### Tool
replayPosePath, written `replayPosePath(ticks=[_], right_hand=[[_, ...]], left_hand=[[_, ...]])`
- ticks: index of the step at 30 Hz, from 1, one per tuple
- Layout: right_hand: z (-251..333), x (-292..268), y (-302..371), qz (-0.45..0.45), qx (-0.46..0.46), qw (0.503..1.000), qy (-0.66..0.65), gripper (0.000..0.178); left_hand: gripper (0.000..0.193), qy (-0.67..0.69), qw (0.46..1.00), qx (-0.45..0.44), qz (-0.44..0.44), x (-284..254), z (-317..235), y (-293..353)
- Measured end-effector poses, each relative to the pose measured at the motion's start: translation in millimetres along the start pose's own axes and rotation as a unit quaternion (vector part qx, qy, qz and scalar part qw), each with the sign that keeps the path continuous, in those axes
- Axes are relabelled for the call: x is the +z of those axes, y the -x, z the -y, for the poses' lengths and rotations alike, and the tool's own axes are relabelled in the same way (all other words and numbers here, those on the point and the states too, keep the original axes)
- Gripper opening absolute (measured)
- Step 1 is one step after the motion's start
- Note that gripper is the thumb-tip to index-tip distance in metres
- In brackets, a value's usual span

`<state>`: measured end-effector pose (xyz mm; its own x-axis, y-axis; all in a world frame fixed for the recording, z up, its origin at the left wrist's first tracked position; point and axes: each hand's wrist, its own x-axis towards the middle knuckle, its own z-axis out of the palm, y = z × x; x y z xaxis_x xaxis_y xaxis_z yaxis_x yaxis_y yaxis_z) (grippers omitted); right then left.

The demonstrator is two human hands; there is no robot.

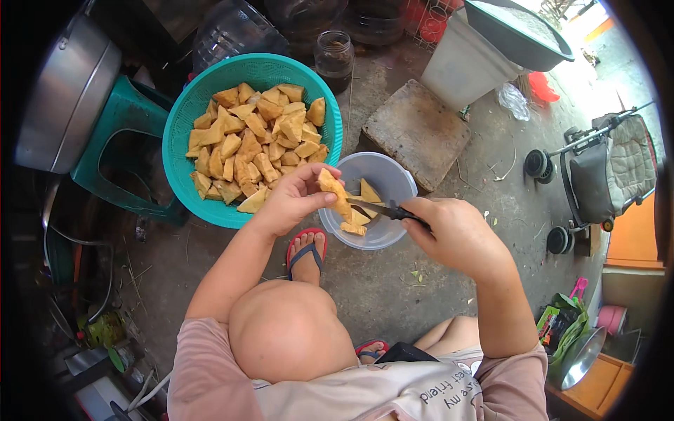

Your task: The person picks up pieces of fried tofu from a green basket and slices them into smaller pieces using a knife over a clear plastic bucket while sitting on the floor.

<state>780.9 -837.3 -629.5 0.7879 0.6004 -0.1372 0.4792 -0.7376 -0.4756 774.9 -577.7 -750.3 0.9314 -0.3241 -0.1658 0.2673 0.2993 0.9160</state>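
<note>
My left hand (pixel 298 200) pinches a golden-brown piece of fried tofu (pixel 335 194) between thumb and fingers, above a translucent whitish plastic tub (pixel 393 168). In my right hand (pixel 449 228) is a small knife (pixel 407 212) with a black handle. Its grey blade points left and meets the lower side of the tofu; how deep the tip goes is hidden. A few tofu pieces (pixel 368 191) lie in the tub below. Left of it stands a round green plastic basket (pixel 172 144), heaped with several similar pieces, mostly wedges and triangles.
A worn wooden block (pixel 418 130) lies beyond the tub, near a white bin (pixel 467 59) topped by a dark basin. At left, a large metal pot (pixel 67 98) rests on a green stool (pixel 116 133). A glass jar (pixel 333 56) stands behind the basket. A stroller (pixel 611 168) is far right.
</note>
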Motion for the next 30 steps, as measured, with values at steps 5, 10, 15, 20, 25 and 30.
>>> replayPosePath(ticks=[5, 10, 15, 20, 25, 30], right_hand=[[-27, -20, 29, -0.006, 0.113, 0.993, -0.038, 0.022], [-30, -13, 39, -0.005, 0.152, 0.986, -0.069, 0.024], [-33, -3, 37, -0.009, 0.14, 0.987, -0.078, 0.025], [-26, -5, 31, -0.026, 0.126, 0.986, -0.11, 0.025], [-21, -8, 22, -0.059, 0.088, 0.984, -0.14, 0.025], [-2, -6, 0, -0.104, -0.025, 0.99, -0.094, 0.024]], left_hand=[[0.046, -0.333, 0.943, 0.007, -0.018, 14, -2, -14], [0.041, -0.571, 0.729, 0.219, -0.306, -81, -19, -25], [0.041, -0.686, 0.588, 0.062, -0.425, -161, -45, -12], [0.038, -0.344, 0.808, 0.213, -0.428, -181, -36, -5], [0.039, 0.217, 0.954, 0.121, -0.166, -82, -36, 5], [0.04, 0.119, 0.987, 0.059, -0.093, -21, -28, 13]])
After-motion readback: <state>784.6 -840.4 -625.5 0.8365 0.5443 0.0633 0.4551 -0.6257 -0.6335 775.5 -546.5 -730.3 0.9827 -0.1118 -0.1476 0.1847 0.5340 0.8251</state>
